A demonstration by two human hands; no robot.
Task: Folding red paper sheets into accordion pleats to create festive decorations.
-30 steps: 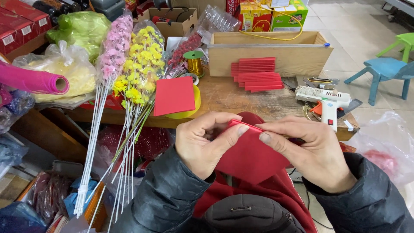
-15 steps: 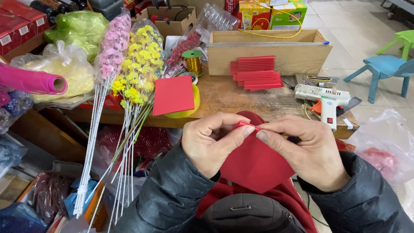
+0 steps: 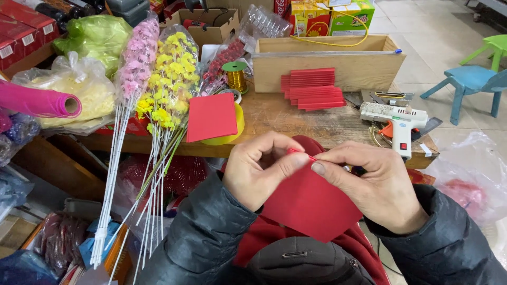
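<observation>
A red paper sheet hangs in front of my lap, held by both hands at its top edge. My left hand pinches the upper corner with thumb and fingers. My right hand pinches the same edge just to the right, thumb pressed on the paper. The fingertips of both hands nearly touch at a narrow fold along the top. A stack of folded red paper strips lies on the wooden table beyond my hands.
A square red sheet rests on a yellow tape roll. A white glue gun lies at the table's right. Bunches of pink and yellow artificial flowers lean at left. A wooden box stands behind; a blue chair is at right.
My hands have shifted slightly down and right while working the top edge of the red sheet; the fold along the edge looks tighter.
</observation>
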